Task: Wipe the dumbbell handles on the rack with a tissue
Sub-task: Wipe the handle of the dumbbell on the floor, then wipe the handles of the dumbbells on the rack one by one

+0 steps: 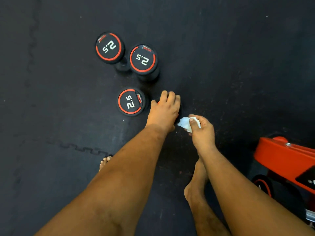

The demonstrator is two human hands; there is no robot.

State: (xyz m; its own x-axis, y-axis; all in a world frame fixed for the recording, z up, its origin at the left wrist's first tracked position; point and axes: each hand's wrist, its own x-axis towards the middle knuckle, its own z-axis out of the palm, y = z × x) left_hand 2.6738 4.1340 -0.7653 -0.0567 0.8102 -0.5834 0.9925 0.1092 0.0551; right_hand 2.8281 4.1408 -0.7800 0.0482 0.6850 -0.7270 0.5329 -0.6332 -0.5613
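Observation:
Three black dumbbells marked 2.5 with red rings stand on end on the dark floor: one at the back left point(109, 47), one beside it point(142, 59), one nearer point(130, 102). My left hand point(164, 110) is clamped over the top of another upright dumbbell point(177, 114), which it hides almost entirely; only slivers of red rim show. My right hand point(201, 130) pinches a crumpled white tissue point(186, 123) just right of that dumbbell, close to its side. All the handles are hidden under the top heads.
An orange rack point(286, 159) juts in at the lower right, with a black dumbbell head point(263, 183) under it. My bare feet point(196, 184) stand on black interlocking rubber mats point(68, 145), the other foot's toes point(105, 161) showing by my left forearm.

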